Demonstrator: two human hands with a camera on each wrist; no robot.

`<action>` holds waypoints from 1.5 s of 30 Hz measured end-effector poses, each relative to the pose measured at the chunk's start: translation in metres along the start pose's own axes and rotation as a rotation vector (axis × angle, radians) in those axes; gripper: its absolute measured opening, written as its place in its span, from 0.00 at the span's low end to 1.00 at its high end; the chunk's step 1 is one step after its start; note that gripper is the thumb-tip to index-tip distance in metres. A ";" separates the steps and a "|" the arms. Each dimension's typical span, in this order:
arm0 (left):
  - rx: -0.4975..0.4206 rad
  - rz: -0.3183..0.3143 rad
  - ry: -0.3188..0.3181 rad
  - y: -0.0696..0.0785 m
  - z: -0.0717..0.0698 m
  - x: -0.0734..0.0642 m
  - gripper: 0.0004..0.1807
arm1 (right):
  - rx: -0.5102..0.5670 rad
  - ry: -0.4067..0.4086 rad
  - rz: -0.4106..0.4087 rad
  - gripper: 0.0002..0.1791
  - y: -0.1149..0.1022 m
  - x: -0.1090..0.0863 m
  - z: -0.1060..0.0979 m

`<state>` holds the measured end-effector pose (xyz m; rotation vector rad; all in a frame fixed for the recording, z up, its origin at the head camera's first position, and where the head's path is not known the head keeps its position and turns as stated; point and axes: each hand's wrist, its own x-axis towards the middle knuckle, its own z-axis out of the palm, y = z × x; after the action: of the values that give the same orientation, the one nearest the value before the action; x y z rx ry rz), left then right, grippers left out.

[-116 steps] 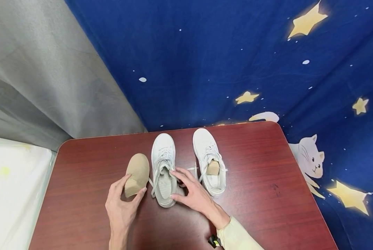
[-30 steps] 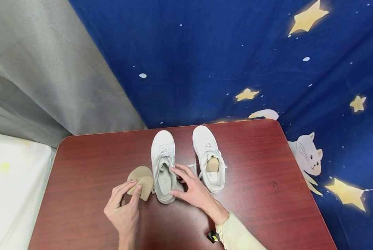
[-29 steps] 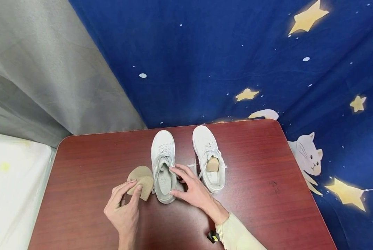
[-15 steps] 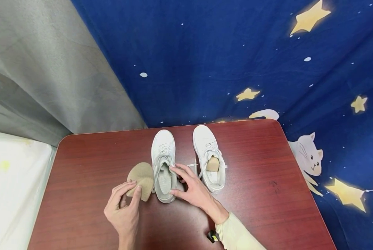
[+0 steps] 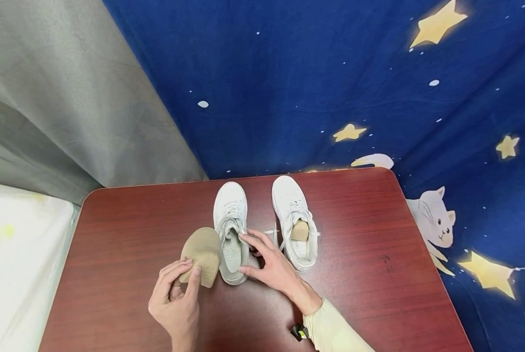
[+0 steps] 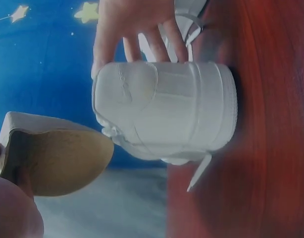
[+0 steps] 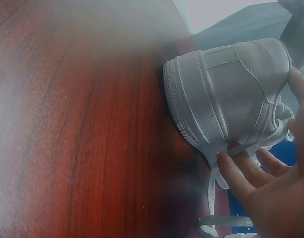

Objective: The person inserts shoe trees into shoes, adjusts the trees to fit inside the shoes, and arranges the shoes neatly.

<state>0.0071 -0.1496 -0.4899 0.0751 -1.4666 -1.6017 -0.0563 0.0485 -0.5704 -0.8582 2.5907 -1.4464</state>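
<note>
Under everything spreads the red table [image 5: 355,264], its left and right edges well apart from the left shoe [image 5: 229,208] and right shoe [image 5: 288,200], whose toes sit near the far edge. A narrow gap parts them. My right hand [image 5: 276,270] is spread wide, thumb and fingertips touching the left shoe. My left hand [image 5: 174,300] pinches the near end of a tan shoe form [image 5: 204,252], raised just left of that shoe's opening. A tan block [image 5: 299,231] sits inside the right shoe.

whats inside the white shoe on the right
A tan insert sits in the white shoe, its squared end showing in the opening; the pale insole shows toward the heel. The rest of the insert and the toe's inside are covered by the upper.
</note>
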 end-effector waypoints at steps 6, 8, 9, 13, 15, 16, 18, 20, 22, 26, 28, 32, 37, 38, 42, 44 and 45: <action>0.000 -0.005 0.037 0.009 0.007 -0.001 0.06 | 0.030 -0.002 -0.002 0.42 0.000 0.001 0.000; -0.010 -0.008 0.048 0.011 0.008 -0.001 0.05 | 0.036 -0.002 -0.001 0.42 0.000 0.002 0.000; -0.015 -0.007 0.051 0.011 0.008 -0.002 0.05 | 0.041 -0.002 -0.002 0.42 0.000 0.002 0.000; -0.054 -0.011 0.062 0.008 0.007 -0.007 0.06 | 0.035 0.000 -0.006 0.42 0.001 0.002 0.000; -0.089 -0.017 0.068 0.007 0.006 -0.009 0.06 | 0.025 -0.002 -0.002 0.42 0.001 0.002 0.000; -0.109 -0.022 0.070 0.006 0.006 -0.009 0.06 | 0.018 -0.002 -0.001 0.42 0.001 0.002 0.000; -0.139 -0.028 0.072 0.006 0.006 -0.011 0.07 | 0.013 -0.004 0.001 0.42 0.001 0.002 0.000; -0.150 -0.029 0.071 0.006 0.006 -0.012 0.07 | 0.016 -0.006 0.002 0.42 0.001 0.002 0.000; -0.167 -0.031 0.067 0.006 0.006 -0.014 0.07 | 0.021 -0.005 -0.002 0.41 0.001 0.002 0.001; -0.176 -0.028 0.060 0.009 0.008 -0.018 0.07 | 0.026 0.003 -0.008 0.41 0.000 0.002 0.000; -0.188 -0.023 0.057 0.010 0.009 -0.020 0.07 | 0.025 0.006 -0.009 0.41 0.000 0.002 0.000; -0.141 -0.003 0.033 0.013 0.012 -0.020 0.09 | 0.025 0.006 -0.012 0.41 0.000 0.001 0.000; -0.064 0.029 -0.035 0.020 0.015 -0.017 0.08 | 0.038 0.008 -0.017 0.41 -0.001 0.002 0.000; -0.049 0.033 -0.046 0.020 0.016 -0.017 0.08 | 0.041 0.009 -0.017 0.42 -0.001 0.002 0.000; -0.019 0.033 -0.076 0.021 0.015 -0.016 0.06 | 0.047 0.011 -0.016 0.42 -0.001 0.001 0.000; -0.015 0.026 -0.087 0.022 0.015 -0.016 0.06 | 0.053 0.006 -0.008 0.42 -0.001 0.001 0.000; -0.011 0.023 -0.095 0.023 0.015 -0.015 0.07 | 0.053 0.004 -0.007 0.42 -0.001 0.001 0.001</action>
<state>0.0200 -0.1251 -0.4752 -0.0239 -1.5255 -1.6133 -0.0567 0.0472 -0.5698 -0.8589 2.5426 -1.5130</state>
